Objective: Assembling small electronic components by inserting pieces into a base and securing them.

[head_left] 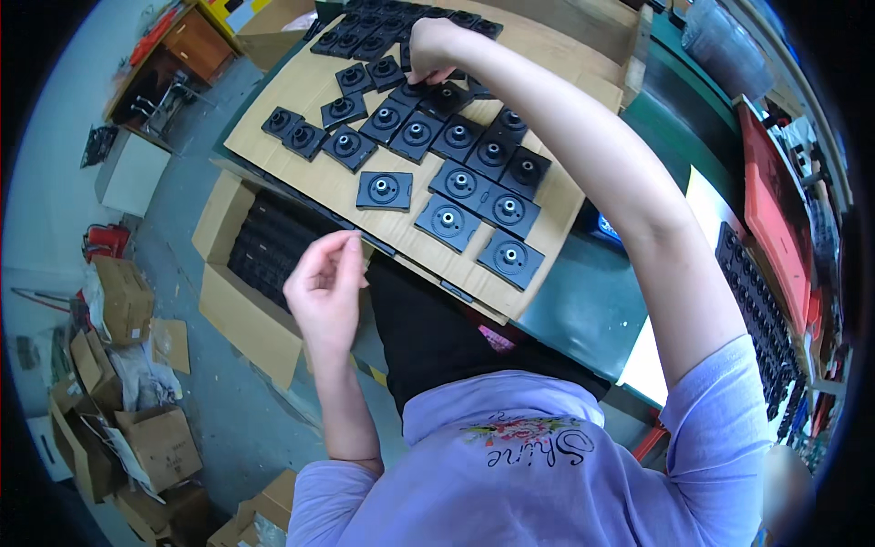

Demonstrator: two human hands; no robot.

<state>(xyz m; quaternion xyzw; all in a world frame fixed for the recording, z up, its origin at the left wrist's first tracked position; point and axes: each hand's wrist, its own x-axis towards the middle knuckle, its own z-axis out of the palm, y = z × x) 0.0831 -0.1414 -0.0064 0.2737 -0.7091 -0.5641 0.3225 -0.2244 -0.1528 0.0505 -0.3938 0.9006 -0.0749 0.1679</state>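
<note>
Many black square parts, each with a round raised centre and most with a shiny metal post, lie in loose rows on a cardboard sheet (264, 137) on the bench. My right hand (433, 47) reaches to the far rows, its bent fingers closed down at the centre of one black square part (412, 93). Whatever sits between those fingertips is hidden. Nearer to me, my left hand (326, 283) is raised just off the bench's front edge, thumb and fingers pinched together. What it holds, if anything, is too small to name. Closest to it lies a single black square part (384, 190).
An open carton (219, 301) packed with black parts stands below the bench's left edge. More cardboard boxes (159, 447) lie on the floor at left. The green bench top (583, 301) continues to the right, toward a red tray (775, 210) and a rack of black parts (752, 292).
</note>
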